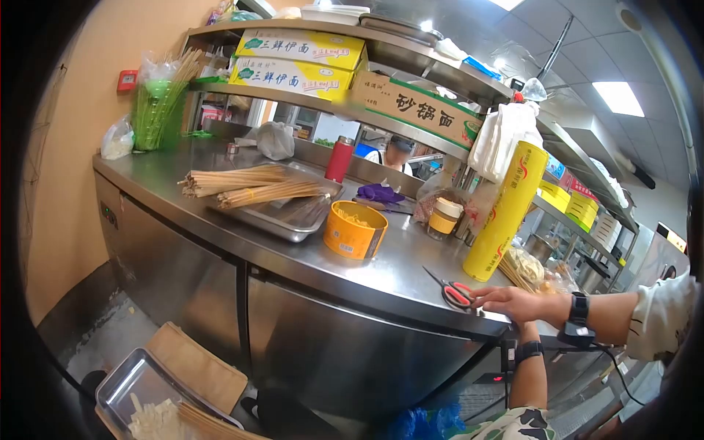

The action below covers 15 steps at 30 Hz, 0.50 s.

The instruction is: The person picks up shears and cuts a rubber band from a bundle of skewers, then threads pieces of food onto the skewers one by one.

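Note:
My right hand [507, 301] reaches in from the right over the counter's front edge. Its fingers are stretched out flat, and the fingertips are at the handles of the scissors [456, 295]. These scissors have red-and-black handles, lie on the steel, and point their blades away to the left. Below that wrist, my left hand [523, 327] is mostly hidden near the counter edge, so its fingers do not show. A tall yellow box [507, 213] with red print stands just behind the scissors. To their left is an orange tub [356, 233] with pale pieces inside.
Bundled wooden sticks [249, 183] lie across a steel tray [297, 233] on the counter. A red bottle [339, 160] and a lidded cup [444, 218] stand behind. Another tray [132, 367] sits low at left. A person [396, 155] shows through the shelf opening.

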### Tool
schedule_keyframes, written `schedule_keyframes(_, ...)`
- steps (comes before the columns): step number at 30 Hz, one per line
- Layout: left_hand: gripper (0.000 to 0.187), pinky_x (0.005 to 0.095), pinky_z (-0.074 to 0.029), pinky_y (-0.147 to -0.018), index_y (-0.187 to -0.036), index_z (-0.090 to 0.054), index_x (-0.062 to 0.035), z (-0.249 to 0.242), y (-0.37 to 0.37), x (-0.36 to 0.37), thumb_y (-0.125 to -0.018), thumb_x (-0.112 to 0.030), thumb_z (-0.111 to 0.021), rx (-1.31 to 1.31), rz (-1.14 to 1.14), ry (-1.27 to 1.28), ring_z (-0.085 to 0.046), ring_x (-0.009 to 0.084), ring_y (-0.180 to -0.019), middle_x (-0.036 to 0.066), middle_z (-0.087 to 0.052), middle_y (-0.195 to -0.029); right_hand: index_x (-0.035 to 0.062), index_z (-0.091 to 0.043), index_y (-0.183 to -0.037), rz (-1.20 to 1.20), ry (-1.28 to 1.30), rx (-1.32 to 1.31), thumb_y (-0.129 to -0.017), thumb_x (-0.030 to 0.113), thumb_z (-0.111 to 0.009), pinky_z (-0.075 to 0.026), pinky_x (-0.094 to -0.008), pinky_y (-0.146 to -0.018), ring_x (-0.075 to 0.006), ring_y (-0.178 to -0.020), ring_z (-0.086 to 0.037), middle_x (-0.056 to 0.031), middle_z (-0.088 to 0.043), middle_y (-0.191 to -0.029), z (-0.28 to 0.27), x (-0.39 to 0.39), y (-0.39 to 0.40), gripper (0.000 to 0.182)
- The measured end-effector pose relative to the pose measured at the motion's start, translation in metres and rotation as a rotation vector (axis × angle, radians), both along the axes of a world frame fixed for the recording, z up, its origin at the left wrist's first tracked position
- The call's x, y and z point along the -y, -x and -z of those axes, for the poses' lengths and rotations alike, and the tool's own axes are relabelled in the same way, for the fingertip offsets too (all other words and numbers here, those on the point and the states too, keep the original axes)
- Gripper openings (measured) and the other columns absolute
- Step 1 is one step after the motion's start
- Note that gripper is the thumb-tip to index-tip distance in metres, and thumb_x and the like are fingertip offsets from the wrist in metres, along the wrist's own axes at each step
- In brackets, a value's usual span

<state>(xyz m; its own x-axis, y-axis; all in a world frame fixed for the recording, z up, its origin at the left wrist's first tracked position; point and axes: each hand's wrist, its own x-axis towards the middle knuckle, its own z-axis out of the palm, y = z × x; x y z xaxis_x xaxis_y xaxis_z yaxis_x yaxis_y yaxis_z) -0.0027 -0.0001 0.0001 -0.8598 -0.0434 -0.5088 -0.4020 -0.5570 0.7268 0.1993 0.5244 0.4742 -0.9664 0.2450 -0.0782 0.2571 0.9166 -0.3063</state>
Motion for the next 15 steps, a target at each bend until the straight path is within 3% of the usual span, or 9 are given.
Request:
schedule_keyframes(3, 0.038, 0.0387, -0.048, -0.089, -0.118, -0.050, 0.0015, -0.002, 0.001, -0.003, -0.090, -0.024, -0.056, -0.001, -0.028, -0.045, -0.055, 0.0304, -0.106, 0.020, -0.055, -0.116, -0.0012, -0.060, -0.111, -0.015, -0.026, 0.071, -0.090, 0.009, -0.049, -0.033, -0.0350, -0.101, -0.0254, -0.122, -0.041, -0.0147, -0.043, -0.134, -0.004, -0.002, -0.002, 0.026)
schedule_keyframes(4, 0.035, 0.0397, -0.046, -0.091, -0.115, -0.052, 0.0013, -0.017, -0.003, -0.005, -0.091, -0.024, -0.054, -0.024, -0.014, -0.005, -0.054, 0.0306, -0.107, 0.019, -0.055, -0.116, 0.0001, -0.063, -0.102, -0.105, -0.013, -0.160, -0.087, 0.010, -0.054, -0.045, -0.0303, -0.086, -0.0206, -0.101, -0.055, -0.0141, -0.058, -0.113, 0.000, -0.007, -0.010, 0.020)
schedule_keyframes(5, 0.034, 0.0394, -0.047, -0.090, -0.115, -0.052, 0.0010, -0.008, -0.004, -0.002, -0.091, -0.023, -0.054, -0.021, -0.002, 0.019, -0.055, 0.0303, -0.106, 0.019, -0.056, -0.115, 0.0005, -0.063, -0.099, -0.063, 0.006, -0.324, -0.087, 0.011, -0.054, -0.045, -0.0292, -0.081, -0.0193, -0.095, -0.056, -0.0132, -0.059, -0.108, 0.007, -0.019, -0.021, 0.019)
schedule_keyframes(7, 0.033, 0.0388, -0.048, -0.088, -0.115, -0.053, 0.0005, 0.015, 0.001, 0.004, -0.091, -0.022, -0.054, -0.021, 0.019, 0.066, -0.056, 0.0298, -0.104, 0.018, -0.057, -0.114, 0.0013, -0.064, -0.095, 0.343, 0.102, -0.635, -0.086, 0.013, -0.056, -0.046, -0.0269, -0.072, -0.0168, -0.085, -0.057, -0.0113, -0.060, -0.097, 0.042, -0.072, -0.044, 0.016)
schedule_keyframes(8, 0.032, 0.0377, -0.049, -0.086, -0.114, -0.053, 0.0000, -0.001, -0.004, 0.002, -0.090, -0.021, -0.055, -0.025, -0.001, 0.030, -0.058, 0.0274, -0.099, 0.017, -0.058, -0.110, 0.0017, -0.064, -0.092, 0.567, 0.187, -0.760, -0.085, 0.014, -0.057, -0.046, -0.0258, -0.068, -0.0156, -0.079, -0.057, -0.0104, -0.061, -0.091, 0.064, -0.103, -0.053, 0.015)
schedule_keyframes(10, 0.030, 0.0355, -0.052, -0.082, -0.113, -0.055, -0.0009, -0.048, -0.015, -0.008, -0.089, -0.019, -0.056, -0.041, -0.031, -0.048, -0.060, 0.0225, -0.089, 0.014, -0.060, -0.102, 0.0025, -0.064, -0.088, 0.776, 0.378, -0.970, -0.084, 0.015, -0.059, -0.046, -0.0236, -0.059, -0.0130, -0.069, -0.058, -0.0085, -0.063, -0.081, 0.085, -0.117, -0.048, 0.014)
schedule_keyframes(11, 0.029, 0.0348, -0.052, -0.080, -0.112, -0.055, -0.0012, -0.042, -0.014, -0.009, -0.089, -0.019, -0.057, -0.043, -0.037, -0.065, -0.060, 0.0199, -0.084, 0.012, -0.060, -0.098, 0.0039, -0.062, -0.079, 0.722, 0.540, -1.082, -0.081, 0.013, -0.061, -0.038, -0.0190, -0.047, -0.0067, -0.051, -0.049, -0.0009, -0.056, -0.062, 0.084, -0.112, -0.046, 0.010)
schedule_keyframes(13, 0.028, 0.0334, -0.053, -0.077, -0.111, -0.055, -0.0019, -0.023, -0.010, -0.007, -0.088, -0.018, -0.058, -0.049, -0.047, -0.096, -0.058, 0.0146, -0.075, 0.009, -0.060, -0.091, 0.0024, -0.063, -0.082, 0.609, 0.236, -1.050, -0.082, 0.013, -0.060, -0.041, -0.0203, -0.051, -0.0079, -0.057, -0.053, -0.0023, -0.058, -0.066, 0.077, -0.098, -0.026, 0.011)
schedule_keyframes(15, 0.026, 0.0334, -0.054, -0.076, -0.107, -0.057, -0.0009, -0.035, -0.011, -0.010, -0.089, -0.019, -0.058, -0.072, -0.050, -0.058, -0.051, 0.0090, -0.059, 0.004, -0.056, -0.075, 0.0009, -0.063, -0.085, 0.415, 0.189, -0.978, -0.083, 0.014, -0.059, -0.044, -0.0217, -0.053, -0.0084, -0.060, -0.055, -0.0021, -0.060, -0.068, 0.061, -0.076, 0.000, 0.013)
